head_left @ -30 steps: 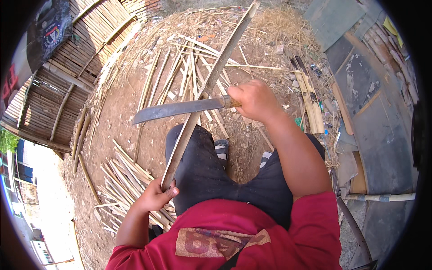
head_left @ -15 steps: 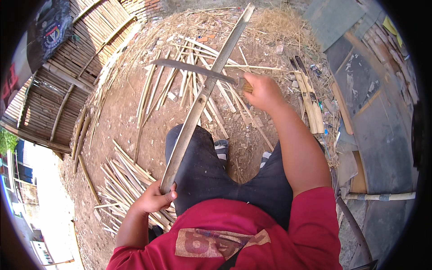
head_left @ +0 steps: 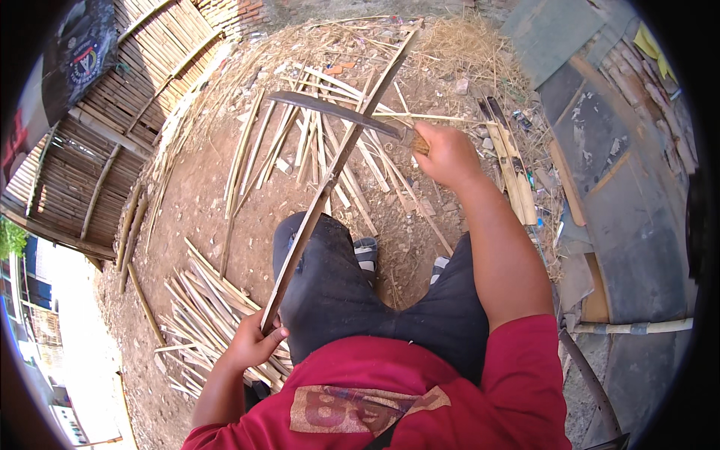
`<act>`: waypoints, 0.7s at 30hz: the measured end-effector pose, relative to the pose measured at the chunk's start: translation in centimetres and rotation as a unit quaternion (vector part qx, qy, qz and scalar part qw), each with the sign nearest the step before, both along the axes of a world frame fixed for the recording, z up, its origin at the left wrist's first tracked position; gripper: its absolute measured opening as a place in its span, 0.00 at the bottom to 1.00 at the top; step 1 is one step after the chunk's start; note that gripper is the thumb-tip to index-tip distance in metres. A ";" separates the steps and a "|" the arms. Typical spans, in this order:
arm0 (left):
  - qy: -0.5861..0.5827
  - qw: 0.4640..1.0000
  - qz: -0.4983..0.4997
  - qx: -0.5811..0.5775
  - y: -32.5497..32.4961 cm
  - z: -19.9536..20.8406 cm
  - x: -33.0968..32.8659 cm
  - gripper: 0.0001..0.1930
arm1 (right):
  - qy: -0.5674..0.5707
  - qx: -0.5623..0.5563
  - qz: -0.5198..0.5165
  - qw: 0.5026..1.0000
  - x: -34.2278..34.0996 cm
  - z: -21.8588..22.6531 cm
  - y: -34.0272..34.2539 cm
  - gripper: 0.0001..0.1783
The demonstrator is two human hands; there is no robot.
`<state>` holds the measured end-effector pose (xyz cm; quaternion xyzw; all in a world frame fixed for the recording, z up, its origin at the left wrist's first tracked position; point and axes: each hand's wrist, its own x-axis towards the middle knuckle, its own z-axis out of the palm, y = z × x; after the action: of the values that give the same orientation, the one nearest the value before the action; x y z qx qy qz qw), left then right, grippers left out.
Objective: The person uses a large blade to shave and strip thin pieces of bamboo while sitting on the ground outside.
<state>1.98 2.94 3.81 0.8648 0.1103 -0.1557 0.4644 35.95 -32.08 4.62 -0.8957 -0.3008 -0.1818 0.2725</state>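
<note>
Left hand (head_left: 251, 343) low on bamboo strip (head_left: 308, 225), right hand (head_left: 450, 155) forward around machete (head_left: 322, 106).

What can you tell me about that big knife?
The knife has a long, dark, gently curved blade that looks like metal, and a short brown handle, seemingly wood. The right hand grips the handle. The blade points left, crossing over the long strip; whether they touch is unclear.
</note>
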 end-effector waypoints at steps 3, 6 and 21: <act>-0.043 0.999 0.017 -0.003 0.2 -1.9 -2.9 0.14 | -0.024 -0.004 0.046 0.999 -1.1 -0.1 0.7 0.16; -0.062 0.998 0.017 0.007 1.0 -3.9 -6.0 0.15 | -0.060 -0.064 0.179 0.980 -2.6 0.3 2.7 0.13; -0.014 0.991 0.035 0.129 2.6 -7.8 -12.3 0.14 | -0.003 -0.091 0.098 0.991 -0.5 -0.8 1.7 0.12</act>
<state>-10.31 5.54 -3.95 0.9154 0.1527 -0.1114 0.3555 35.47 -30.37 3.82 -0.8825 -0.4029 -0.1290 0.2054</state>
